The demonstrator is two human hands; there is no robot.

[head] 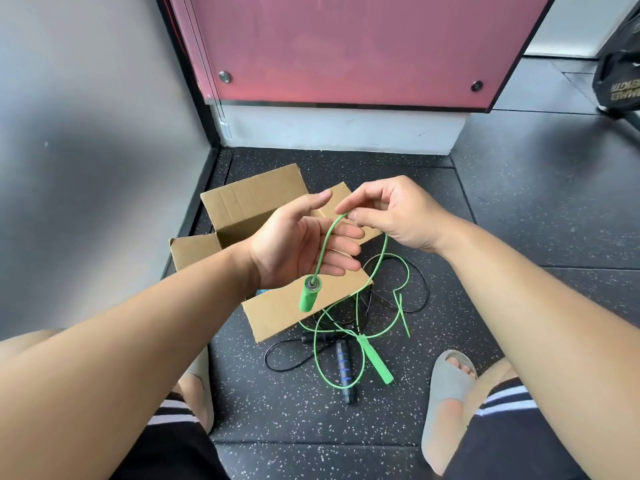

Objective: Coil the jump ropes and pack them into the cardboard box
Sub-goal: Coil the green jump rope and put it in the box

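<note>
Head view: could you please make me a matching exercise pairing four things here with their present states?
Things: 1 right hand; 2 left hand; 3 box; 4 black handle.
States: A lies on the floor beside a green handle; B flaps spread open; C pinches the green rope; D fingers straight, holding nothing.
Pairs: 1-C, 2-D, 3-B, 4-A.

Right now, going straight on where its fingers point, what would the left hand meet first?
Likely the right hand, pinching the green rope just past the left hand's fingertips; depth unclear.

Gym; speckled rubber floor mats (519, 209)
</note>
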